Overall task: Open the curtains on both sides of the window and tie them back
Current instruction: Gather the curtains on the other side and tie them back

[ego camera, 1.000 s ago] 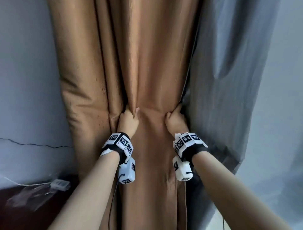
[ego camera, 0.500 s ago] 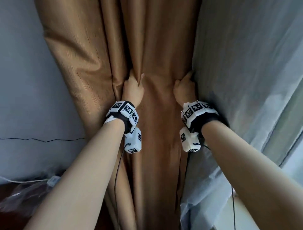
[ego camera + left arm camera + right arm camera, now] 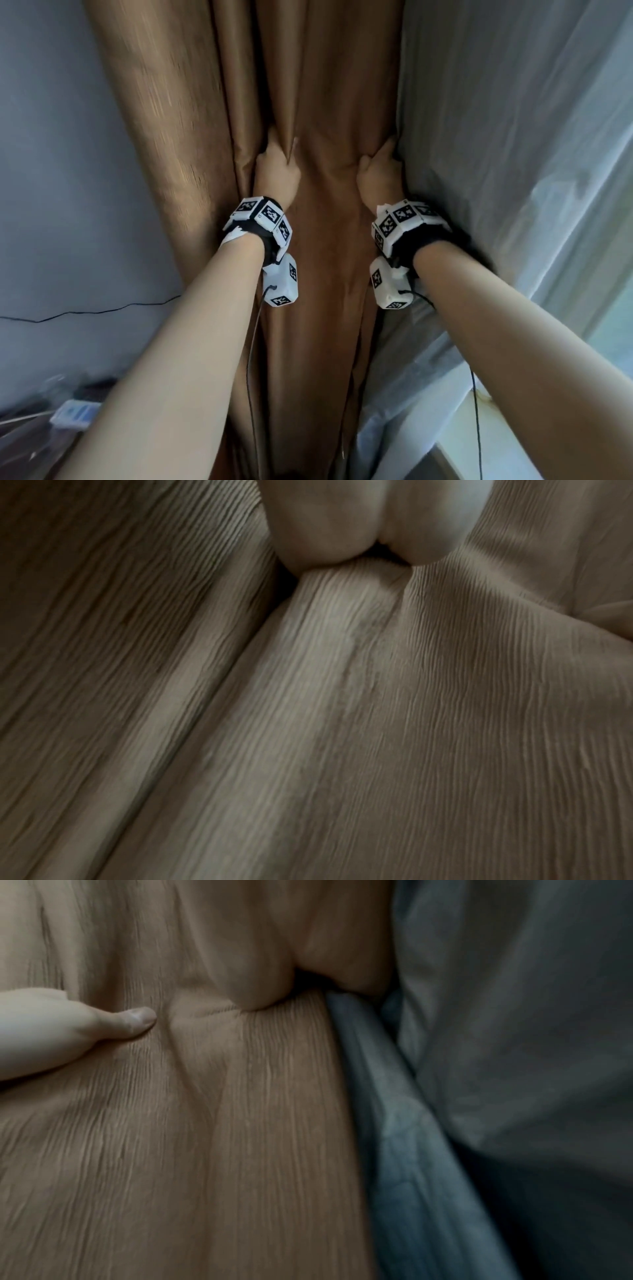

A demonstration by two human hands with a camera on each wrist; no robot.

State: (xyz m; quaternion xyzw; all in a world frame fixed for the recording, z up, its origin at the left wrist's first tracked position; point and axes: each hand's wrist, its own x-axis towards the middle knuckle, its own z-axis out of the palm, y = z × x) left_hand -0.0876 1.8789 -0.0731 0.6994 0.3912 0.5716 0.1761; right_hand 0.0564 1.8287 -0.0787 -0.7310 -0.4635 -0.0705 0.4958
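A brown ribbed curtain (image 3: 329, 102) hangs gathered in vertical folds in the middle of the head view. My left hand (image 3: 275, 168) grips a fold on its left side, fingers buried in the cloth. My right hand (image 3: 380, 171) grips the curtain's right edge, fingers tucked behind it, thumb on the front. In the left wrist view the fingers (image 3: 342, 520) pinch a fold of the brown curtain (image 3: 342, 723). In the right wrist view the thumb (image 3: 133, 1020) presses the brown curtain (image 3: 205, 1150). A sheer grey curtain (image 3: 496, 171) hangs directly to the right.
A grey wall (image 3: 68, 171) stands to the left, with a thin black cable (image 3: 102, 310) running along it. A white power strip (image 3: 73, 413) lies on dark furniture at the bottom left. Bright window light (image 3: 609, 325) shows at the right edge.
Both hands have risen along the brown curtain, keeping their grips. The bundle looks narrower and straighter, and the view has swung right, showing more sheer curtain and window.
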